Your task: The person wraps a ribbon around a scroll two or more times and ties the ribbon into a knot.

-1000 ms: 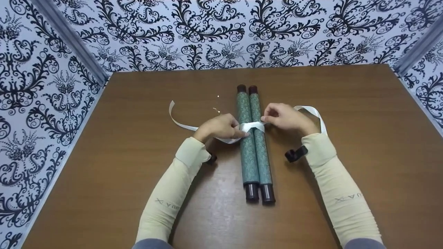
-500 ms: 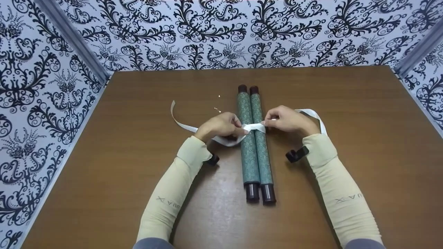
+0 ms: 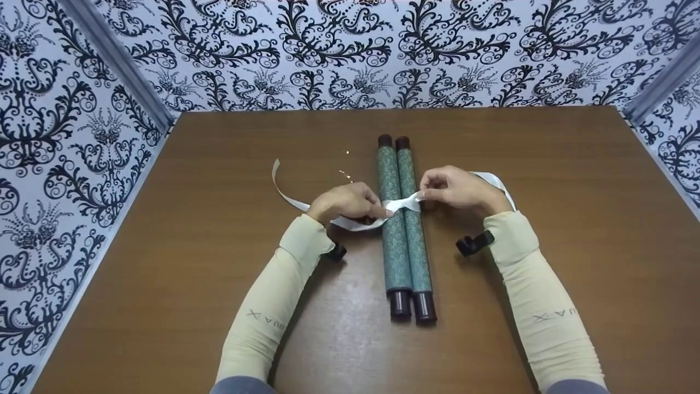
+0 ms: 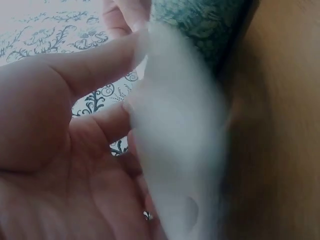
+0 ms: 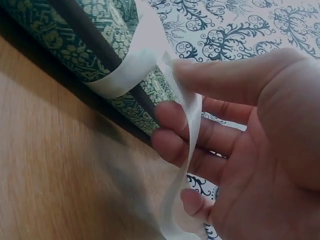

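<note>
Two rolled scrolls, a left one [image 3: 395, 251] and a right one [image 3: 418, 251], lie side by side, green-patterned with dark brown end knobs. A white ribbon [image 3: 402, 204] wraps their middle and crosses on top. My left hand [image 3: 349, 201] pinches one side of the ribbon, its thumb tip over the left scroll. From the right, my right hand [image 3: 464, 189] pinches the other side between thumb and fingers, close to the right scroll. In the right wrist view the ribbon [image 5: 122, 77] bands the green fabric and runs across the fingers. The left wrist view shows the ribbon [image 4: 180, 125] blurred.
The scrolls lie on a brown wooden table [image 3: 219, 262], with patterned walls [image 3: 339, 54] behind and at the sides. A loose ribbon tail [image 3: 281, 189] curls out at left; another [image 3: 495, 180] loops behind the right wrist. Small shiny specks lie beyond the left hand.
The ribbon crossing over the scrolls has become narrower and more twisted, its right side lifted toward the right fingers. Both hands have shifted only slightly and keep their places beside the scrolls.
</note>
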